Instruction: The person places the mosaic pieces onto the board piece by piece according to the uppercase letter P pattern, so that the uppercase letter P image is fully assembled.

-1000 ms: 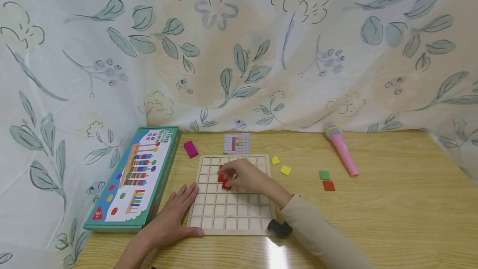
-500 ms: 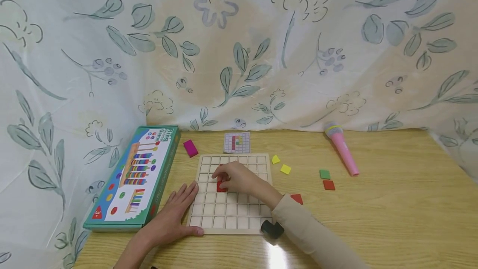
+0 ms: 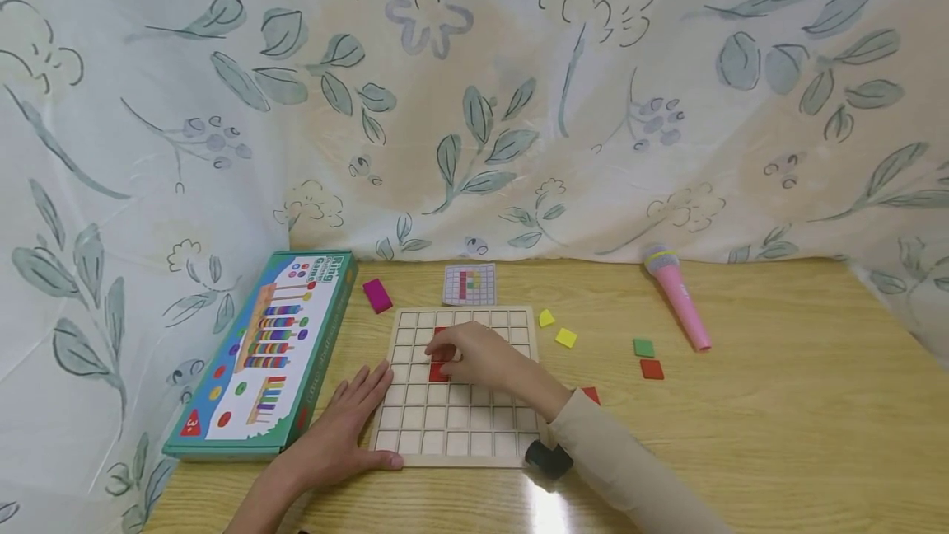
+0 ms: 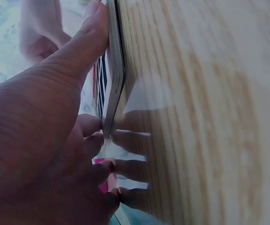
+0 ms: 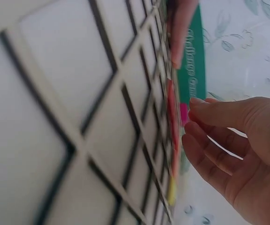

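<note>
A wooden grid board (image 3: pixel 482 461) lies on the table. One red square tile (image 3: pixel 438 373) sits flat in a cell left of the board's middle. More red (image 3: pixel 440 330) shows behind my fingers, farther up the same column. My right hand (image 3: pixel 485 359) hovers over these tiles with loosely bent fingers; the right wrist view shows nothing between thumb and fingertips. Spread along the board's left side, my left hand (image 3: pixel 337 428) rests with its thumb on the near left corner. Part of the red column is hidden by my right hand.
Behind the board lies a pattern card (image 3: pixel 470 284), with a magenta block (image 3: pixel 378 296) to its left. Yellow pieces (image 3: pixel 567 338), a green tile (image 3: pixel 643 348) and red tiles (image 3: pixel 652 369) lie at right. A game box (image 3: pixel 274 353) stands left; a pink microphone (image 3: pixel 680 299) lies back right.
My right hand set the tilted red tile down flat in a cell and let go of it. The left hand has stayed in place.
</note>
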